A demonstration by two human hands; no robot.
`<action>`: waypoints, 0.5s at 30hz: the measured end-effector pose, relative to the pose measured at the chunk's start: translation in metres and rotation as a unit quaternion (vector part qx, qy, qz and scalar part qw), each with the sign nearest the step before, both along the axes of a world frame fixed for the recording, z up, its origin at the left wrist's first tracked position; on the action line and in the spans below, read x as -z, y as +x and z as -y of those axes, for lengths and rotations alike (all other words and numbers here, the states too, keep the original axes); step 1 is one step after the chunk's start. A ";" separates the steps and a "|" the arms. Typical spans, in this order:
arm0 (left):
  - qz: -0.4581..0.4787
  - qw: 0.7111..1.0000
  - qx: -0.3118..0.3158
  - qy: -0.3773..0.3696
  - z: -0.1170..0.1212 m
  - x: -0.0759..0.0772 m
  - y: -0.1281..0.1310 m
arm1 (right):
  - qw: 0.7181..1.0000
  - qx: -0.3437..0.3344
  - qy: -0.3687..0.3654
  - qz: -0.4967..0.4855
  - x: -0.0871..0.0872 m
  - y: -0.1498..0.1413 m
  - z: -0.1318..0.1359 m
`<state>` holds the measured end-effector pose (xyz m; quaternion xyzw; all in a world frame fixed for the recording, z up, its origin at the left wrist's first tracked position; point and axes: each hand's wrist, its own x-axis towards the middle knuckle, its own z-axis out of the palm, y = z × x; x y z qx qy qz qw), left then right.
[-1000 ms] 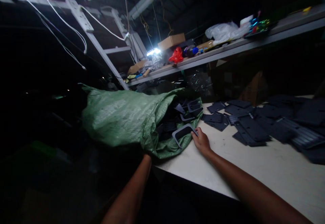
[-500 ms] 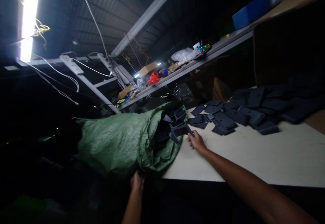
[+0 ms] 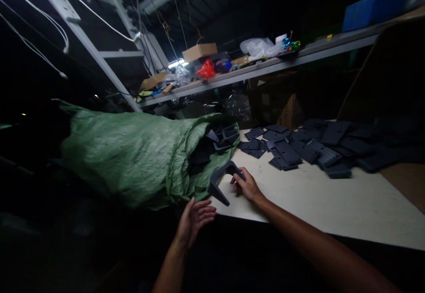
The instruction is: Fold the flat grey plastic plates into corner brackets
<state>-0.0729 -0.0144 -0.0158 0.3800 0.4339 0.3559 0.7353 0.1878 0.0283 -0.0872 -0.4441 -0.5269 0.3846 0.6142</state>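
A dark grey U-shaped plastic bracket (image 3: 217,186) is pinched at one end by my right hand (image 3: 247,186), above the front edge of the pale table (image 3: 299,195). My left hand (image 3: 195,217) is open, fingers stretched towards the bracket but apart from it, just below the mouth of a green woven sack (image 3: 133,151). The sack lies on its side, its mouth facing right. Inside the mouth, more dark plastic pieces (image 3: 224,136) show; deeper contents are hidden in shadow.
Dark flat plastic plates (image 3: 288,153) lie in a loose heap towards the table's back right. Behind runs a raised shelf (image 3: 265,66) with a cardboard box (image 3: 199,52), a red plastic bag (image 3: 206,69) and a blue bin (image 3: 375,7). White cables (image 3: 96,12) hang at upper left.
My right hand has drawn the bracket out from the sack's mouth, towards me. My left hand has let go of the sack's lower edge and opened. The view has tilted down.
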 end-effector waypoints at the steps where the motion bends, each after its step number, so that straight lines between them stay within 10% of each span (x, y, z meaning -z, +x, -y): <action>1: 0.040 0.999 0.012 -0.013 -0.004 0.000 0.009 | 1.000 -0.015 0.010 0.024 -0.002 -0.001 0.012; 9: 0.293 0.933 0.171 -0.120 0.000 0.023 0.065 | 0.958 -0.040 0.043 0.281 -0.016 0.038 0.081; 15: 0.398 0.869 0.277 -0.097 0.013 0.016 0.056 | 0.894 0.198 -0.070 0.397 -0.038 0.143 0.055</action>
